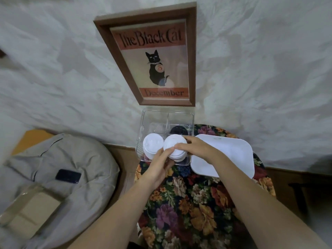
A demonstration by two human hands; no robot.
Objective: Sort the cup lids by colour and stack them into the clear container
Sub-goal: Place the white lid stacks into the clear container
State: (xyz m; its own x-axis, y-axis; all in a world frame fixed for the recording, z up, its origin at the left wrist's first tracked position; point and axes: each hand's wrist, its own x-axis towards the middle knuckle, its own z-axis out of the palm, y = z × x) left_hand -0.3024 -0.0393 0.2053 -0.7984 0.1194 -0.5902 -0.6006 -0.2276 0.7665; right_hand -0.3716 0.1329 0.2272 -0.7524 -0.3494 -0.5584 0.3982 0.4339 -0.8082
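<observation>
A clear container point(190, 123) with dividers stands at the far edge of the floral table. A stack of white lids point(152, 144) fills its near left compartment. Both hands grip a second stack of white lids point(175, 143) over the near right compartment: my left hand point(159, 167) from below and the left side, my right hand point(195, 147) from the right with fingers over the top. Black lids point(177, 130) lie in the far right compartment. The far left compartment looks bare.
A white tray point(230, 155) sits to the right of the container on the floral tablecloth point(188, 209). A framed cat poster point(154, 56) leans on the wall behind. A grey cushion point(71, 159) with a dark phone point(68, 176) lies on the left.
</observation>
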